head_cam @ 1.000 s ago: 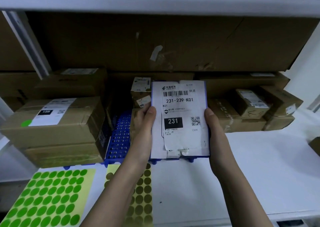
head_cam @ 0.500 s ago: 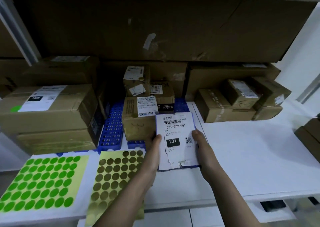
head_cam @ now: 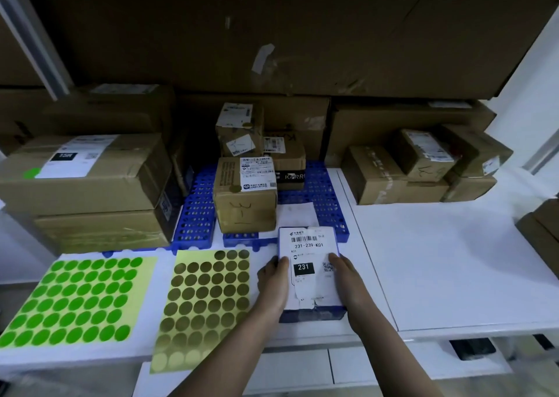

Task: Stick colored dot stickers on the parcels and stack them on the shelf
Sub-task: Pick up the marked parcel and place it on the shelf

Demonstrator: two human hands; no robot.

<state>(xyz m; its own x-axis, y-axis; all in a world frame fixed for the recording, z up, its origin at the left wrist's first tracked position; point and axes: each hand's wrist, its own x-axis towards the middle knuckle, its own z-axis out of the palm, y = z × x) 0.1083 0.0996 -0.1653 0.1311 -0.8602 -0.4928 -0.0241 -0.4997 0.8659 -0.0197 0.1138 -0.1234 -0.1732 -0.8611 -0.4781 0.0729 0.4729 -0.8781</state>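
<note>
Head view: left hand (head_cam: pixel 273 287) and right hand (head_cam: pixel 348 284) grip the blue parcel (head_cam: pixel 308 272) by its sides, no dot on its label. Risk: shelving it unmarked, olive sticker sheet (head_cam: pixel 205 303) unused.

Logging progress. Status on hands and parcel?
Both hands, left and right, grip the 231 parcel. No dot visible on it. Sticker sheets alongside, untouched.

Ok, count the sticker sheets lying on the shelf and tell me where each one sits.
2. The green dot sheet lies at the front left of the shelf; the gold dot sheet lies just right of it, its near end overhanging the shelf edge. More may be hidden under parcels.
</note>
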